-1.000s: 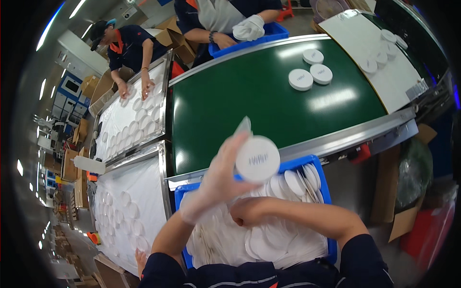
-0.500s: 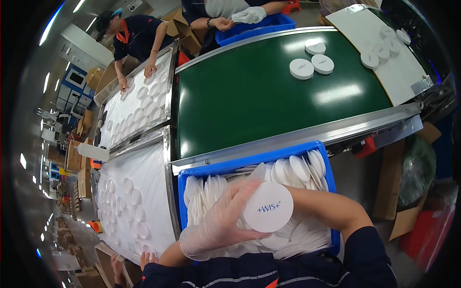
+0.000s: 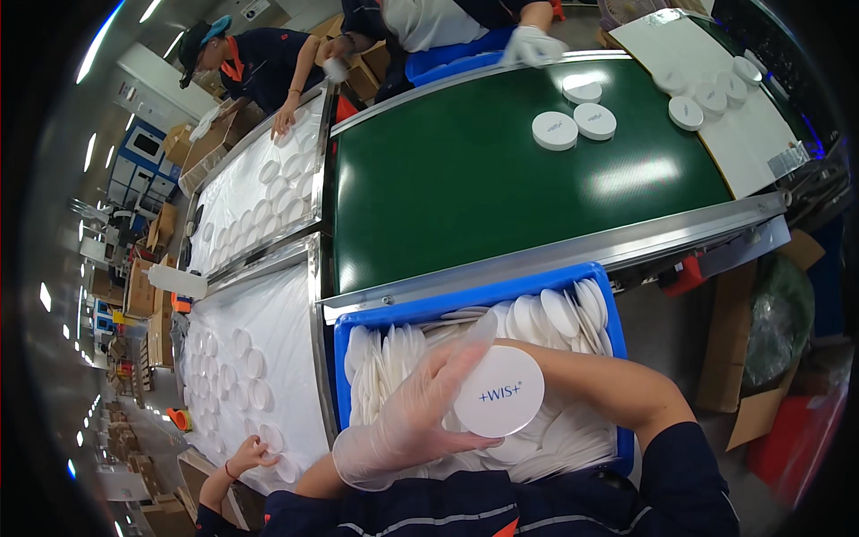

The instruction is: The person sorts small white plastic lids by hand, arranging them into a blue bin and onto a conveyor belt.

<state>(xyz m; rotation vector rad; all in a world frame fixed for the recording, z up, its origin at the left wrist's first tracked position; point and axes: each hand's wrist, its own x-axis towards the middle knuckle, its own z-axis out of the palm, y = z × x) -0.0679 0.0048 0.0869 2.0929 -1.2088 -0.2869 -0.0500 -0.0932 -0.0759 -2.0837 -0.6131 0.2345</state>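
Observation:
My left hand (image 3: 403, 421), in a thin clear glove, is shut on a white round lid (image 3: 498, 391) with blue print on its face. It holds the lid flat-on just above a blue bin (image 3: 465, 300) packed with several white lids standing on edge. My right forearm (image 3: 608, 376) reaches in from the right across the bin. Its hand is hidden behind the held lid and my left hand, so I cannot tell what it grips.
A green conveyor belt (image 3: 501, 179) beyond the bin carries three white round lids (image 3: 555, 130). A white sheet (image 3: 716, 98) at its far right holds more. White-covered tables (image 3: 268, 331) with lids stand at left. Co-workers work at the far end, and one person's hand (image 3: 250, 452) is at lower left. Cardboard boxes (image 3: 743, 358) are at right.
My left hand has brought the lid down from over the belt's near edge to just above the bin. A co-worker's gloved hand now reaches onto the far end of the belt.

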